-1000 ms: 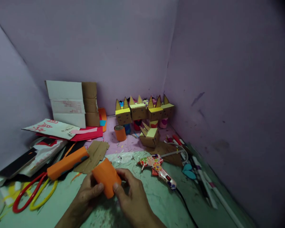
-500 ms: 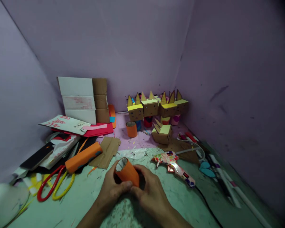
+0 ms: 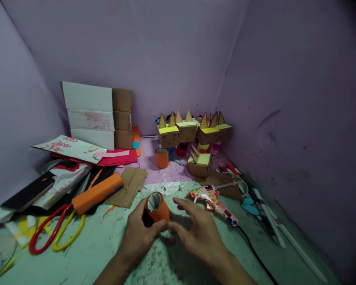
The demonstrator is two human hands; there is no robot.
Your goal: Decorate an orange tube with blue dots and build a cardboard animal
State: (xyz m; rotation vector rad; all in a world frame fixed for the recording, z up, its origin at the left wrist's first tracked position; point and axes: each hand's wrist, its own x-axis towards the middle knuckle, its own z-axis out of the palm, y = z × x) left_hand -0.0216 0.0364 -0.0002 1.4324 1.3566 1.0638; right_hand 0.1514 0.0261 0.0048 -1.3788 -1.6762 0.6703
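An orange paper tube, open at its top and lined with pale crumpled paper, leans in my left hand. The fingers lie behind it and the thumb presses its front. Beside it on the right, my right hand has its fingers spread apart; its thumb tip is close to the tube's lower edge, and I cannot tell if it touches. A shorter orange tube stands farther back, near a cardboard box head with pointed ears lying on the table.
Right of my hands lies a flower-patterned glue gun with a black cord. Scissors and an orange paper roll lie left. Several eared cardboard figures stand at the back, near a folded carton. Pens line the right wall.
My right hand has let go of the orange tube and opened to its right. The left hand keeps hold, with the tube a little more upright. The view has shifted slightly.
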